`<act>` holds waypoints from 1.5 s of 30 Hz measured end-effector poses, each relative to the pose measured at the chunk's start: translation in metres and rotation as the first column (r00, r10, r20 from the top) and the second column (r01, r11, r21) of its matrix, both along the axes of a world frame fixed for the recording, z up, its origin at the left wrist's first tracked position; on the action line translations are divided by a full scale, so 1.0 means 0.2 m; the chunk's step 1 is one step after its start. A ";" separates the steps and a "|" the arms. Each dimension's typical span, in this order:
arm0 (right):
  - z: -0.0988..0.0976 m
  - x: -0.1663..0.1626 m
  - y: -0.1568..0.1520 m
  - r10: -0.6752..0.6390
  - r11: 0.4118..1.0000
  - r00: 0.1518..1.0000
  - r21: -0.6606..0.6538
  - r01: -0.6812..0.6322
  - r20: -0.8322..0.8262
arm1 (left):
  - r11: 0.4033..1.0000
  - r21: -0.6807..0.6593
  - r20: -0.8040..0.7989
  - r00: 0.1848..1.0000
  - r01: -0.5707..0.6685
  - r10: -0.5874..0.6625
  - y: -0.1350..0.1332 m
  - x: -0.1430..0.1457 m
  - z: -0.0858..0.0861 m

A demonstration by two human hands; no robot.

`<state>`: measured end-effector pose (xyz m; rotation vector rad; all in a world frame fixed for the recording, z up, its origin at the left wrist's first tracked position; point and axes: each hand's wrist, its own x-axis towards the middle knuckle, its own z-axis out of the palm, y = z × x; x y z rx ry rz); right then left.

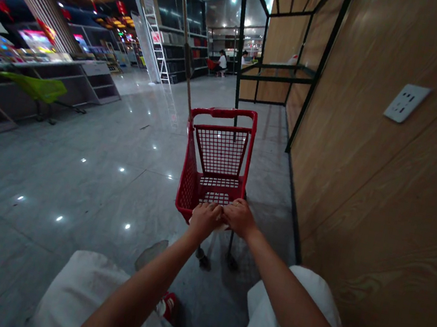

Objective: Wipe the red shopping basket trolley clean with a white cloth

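A small red shopping cart [215, 181] with a grid basket stands upright before me, its handle at the far end. My left hand [206, 219] is closed over the near rim, fingers curled down onto it. Right beside it, my right hand [240, 217] grips the same rim near its right corner. The two hands nearly touch. A scrap of pale material shows beneath them, too small to make out. Nothing shows inside the basket. The fingertips are partly hidden.
A wooden wall [367, 184] with a socket plate [407, 103] runs along the right. Beyond the cart stands a dark metal frame [276, 76]; a thin pole [186, 45] rises by its left corner. A green cart [39, 88] stands by counters at left; a ladder [157, 51] leans behind.
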<state>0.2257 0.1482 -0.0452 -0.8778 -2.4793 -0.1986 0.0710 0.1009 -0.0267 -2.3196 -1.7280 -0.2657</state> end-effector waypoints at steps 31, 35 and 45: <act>0.00 -0.14 0.02 -0.053 0.997 0.999 -0.054 0.053 0.005 | 0.988 -0.082 -0.015 0.991 0.128 -0.130 0.10 -0.24 0.03; 0.01 -0.14 0.04 -0.032 0.998 0.999 -0.053 0.033 0.024 | 0.994 -0.047 -0.035 0.995 0.096 -0.097 0.09 -0.17 0.00; 0.02 -0.06 0.07 0.017 1.000 0.999 -0.013 -0.016 0.031 | 0.998 -0.017 -0.001 0.998 0.061 -0.061 0.06 -0.47 0.03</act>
